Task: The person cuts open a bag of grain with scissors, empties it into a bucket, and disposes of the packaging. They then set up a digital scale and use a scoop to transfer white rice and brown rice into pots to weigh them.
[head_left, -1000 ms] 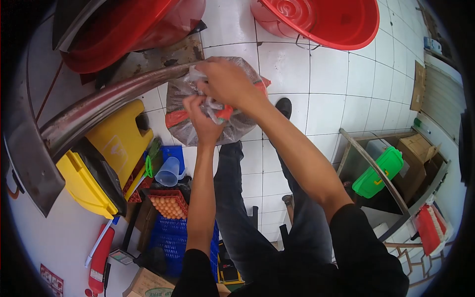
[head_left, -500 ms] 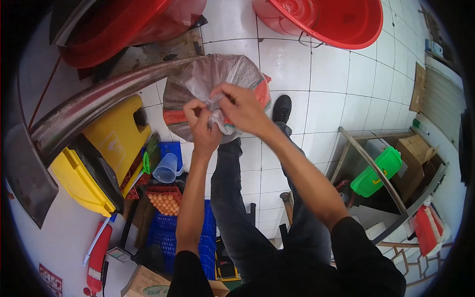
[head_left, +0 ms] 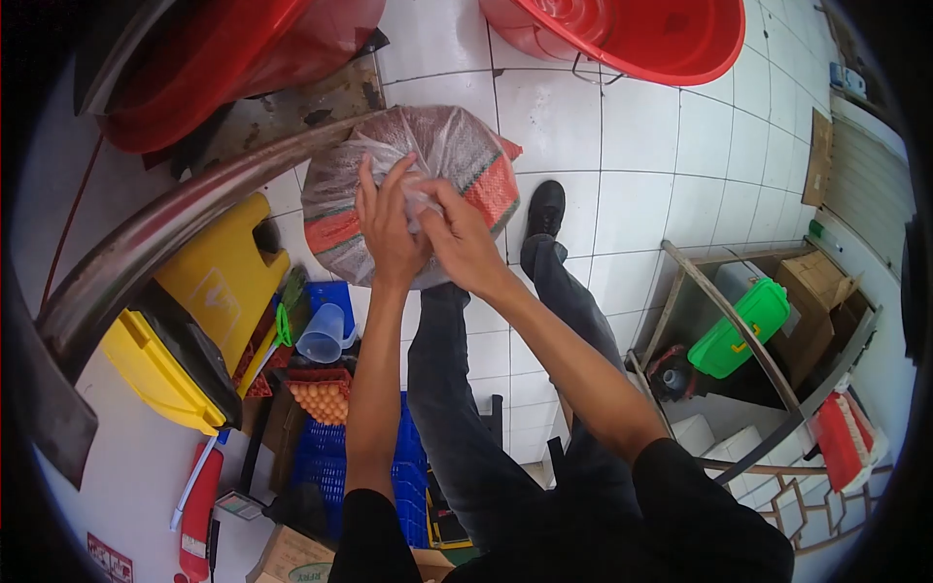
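A large round woven sack (head_left: pixel 452 136) with a red stripe and clear plastic at its bunched mouth stands on the tiled floor in front of me. Both of my hands are at the gathered plastic in its middle. My left hand (head_left: pixel 391 228) grips the bunch from the left, its index and middle fingers raised and apart, its thumb hidden. From the right, my right hand (head_left: pixel 462 238) is closed on the same plastic, with bent fingers touching the left hand. The exact grip between the hands is hidden.
Red tubs (head_left: pixel 661 44) stand ahead, and a curved metal edge (head_left: pixel 194 199) runs along the left. Near my left arm are a yellow bin (head_left: pixel 155 374), a plastic jug (head_left: pixel 324 332), eggs (head_left: pixel 319 400) and blue crates (head_left: pixel 321 457). A rack with a green case (head_left: pixel 741 330) stands at right.
My hands have drawn closer together over the bunched plastic. The left fingers have lifted and stretched, and the right hand has come lower. My view has shifted slightly.
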A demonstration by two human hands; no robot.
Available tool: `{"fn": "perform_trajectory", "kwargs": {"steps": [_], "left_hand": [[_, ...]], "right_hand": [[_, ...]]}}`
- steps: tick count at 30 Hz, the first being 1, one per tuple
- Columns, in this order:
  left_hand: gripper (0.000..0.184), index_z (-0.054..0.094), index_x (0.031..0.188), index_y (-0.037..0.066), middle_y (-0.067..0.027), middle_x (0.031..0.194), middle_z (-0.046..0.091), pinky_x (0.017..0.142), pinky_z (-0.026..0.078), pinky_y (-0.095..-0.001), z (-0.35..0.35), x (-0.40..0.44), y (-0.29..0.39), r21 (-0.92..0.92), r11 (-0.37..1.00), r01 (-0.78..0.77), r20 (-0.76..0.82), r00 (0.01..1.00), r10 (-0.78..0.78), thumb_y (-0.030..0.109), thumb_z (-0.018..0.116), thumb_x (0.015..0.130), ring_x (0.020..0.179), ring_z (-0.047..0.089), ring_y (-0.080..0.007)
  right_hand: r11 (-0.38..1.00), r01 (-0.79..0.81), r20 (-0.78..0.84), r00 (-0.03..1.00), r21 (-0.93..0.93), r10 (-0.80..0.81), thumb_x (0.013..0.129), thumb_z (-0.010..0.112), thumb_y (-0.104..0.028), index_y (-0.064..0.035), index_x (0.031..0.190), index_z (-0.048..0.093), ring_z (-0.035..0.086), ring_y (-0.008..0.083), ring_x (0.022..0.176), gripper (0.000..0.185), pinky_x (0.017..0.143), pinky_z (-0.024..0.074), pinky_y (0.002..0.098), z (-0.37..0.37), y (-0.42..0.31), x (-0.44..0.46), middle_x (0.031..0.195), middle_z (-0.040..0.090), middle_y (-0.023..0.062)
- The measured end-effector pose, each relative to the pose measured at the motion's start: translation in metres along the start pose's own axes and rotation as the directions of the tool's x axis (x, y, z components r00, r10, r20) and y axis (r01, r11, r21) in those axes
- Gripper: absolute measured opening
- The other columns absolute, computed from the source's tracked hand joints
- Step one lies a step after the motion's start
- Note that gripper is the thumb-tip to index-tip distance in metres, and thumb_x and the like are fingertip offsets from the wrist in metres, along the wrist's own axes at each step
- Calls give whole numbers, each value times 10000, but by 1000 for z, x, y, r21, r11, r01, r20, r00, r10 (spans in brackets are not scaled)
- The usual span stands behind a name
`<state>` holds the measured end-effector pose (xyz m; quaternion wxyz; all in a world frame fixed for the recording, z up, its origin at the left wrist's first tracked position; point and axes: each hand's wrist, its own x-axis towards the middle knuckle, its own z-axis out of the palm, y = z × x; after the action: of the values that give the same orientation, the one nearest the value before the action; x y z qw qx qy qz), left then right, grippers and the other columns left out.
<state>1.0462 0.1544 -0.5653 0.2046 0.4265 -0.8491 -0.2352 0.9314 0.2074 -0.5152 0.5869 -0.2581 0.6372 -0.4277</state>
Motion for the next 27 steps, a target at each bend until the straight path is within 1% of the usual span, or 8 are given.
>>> {"fn": "perform_trajectory", "kwargs": {"steps": [2,5,10,12,15,18,22,27], "left_hand": [[445,574,1107,20,-123,1216,588,982,337,-500,5,-6,-4,-137,986,94,-36,994,-100,296,656,768,1256,406,-408],[384,577,1062,14,-142,1079,622,862,407,-464,27,-6,-10,-277,948,156,-179,961,-211,281,641,794,1036,521,-395],[293,592,942,-8,-207,876,632,680,436,-456,26,2,-7,-187,923,335,-196,908,-370,254,648,824,741,582,-378],[296,585,843,-29,-216,694,595,598,422,-423,19,17,2,-410,812,414,-152,847,-509,257,659,851,612,548,-372],[309,589,875,-57,-144,674,588,630,438,-349,11,10,-6,-306,853,423,-64,885,-462,248,610,920,644,561,-189],[300,616,935,-57,-121,709,607,642,443,-347,-3,-1,9,-271,745,610,33,779,-626,239,649,901,679,551,-163],[283,581,845,-67,-45,745,588,629,445,-318,-5,-59,14,-220,809,545,-74,818,-571,187,705,852,686,515,-132],[210,519,725,11,8,671,534,557,400,-274,-46,-115,25,-220,546,808,197,585,-786,110,685,805,631,478,-77]], "right_hand": [[965,257,-74,963,-41,-260,938,465,-99,0,1252,502,556,263,1149,331,961,421,348,14,-4,-1,1176,584,182],[958,253,-14,966,-135,-257,933,492,-99,18,1293,471,406,321,1341,379,1089,313,383,17,-8,-7,1356,478,232],[843,342,-238,854,-415,-464,909,532,-94,9,1225,529,554,365,1138,332,976,416,425,-10,-12,-28,1210,564,220],[916,154,-378,876,-370,-300,915,538,-95,-11,1173,565,620,334,1026,272,881,475,399,-46,-4,-35,1138,613,189],[928,-88,-520,846,-362,-122,933,527,-152,-8,1091,588,649,317,934,223,794,502,359,-111,63,-23,995,657,184],[832,-354,-455,879,-426,141,951,478,-248,10,1066,599,638,355,960,307,820,494,397,-169,130,0,970,666,221],[684,-439,-287,899,-583,332,959,437,-310,10,1089,609,610,394,1029,386,884,471,446,-214,235,50,1059,648,247],[805,-181,-160,981,-565,108,971,429,-415,-4,1234,587,552,366,1182,513,1005,412,396,-202,322,133,1209,610,239]]}}
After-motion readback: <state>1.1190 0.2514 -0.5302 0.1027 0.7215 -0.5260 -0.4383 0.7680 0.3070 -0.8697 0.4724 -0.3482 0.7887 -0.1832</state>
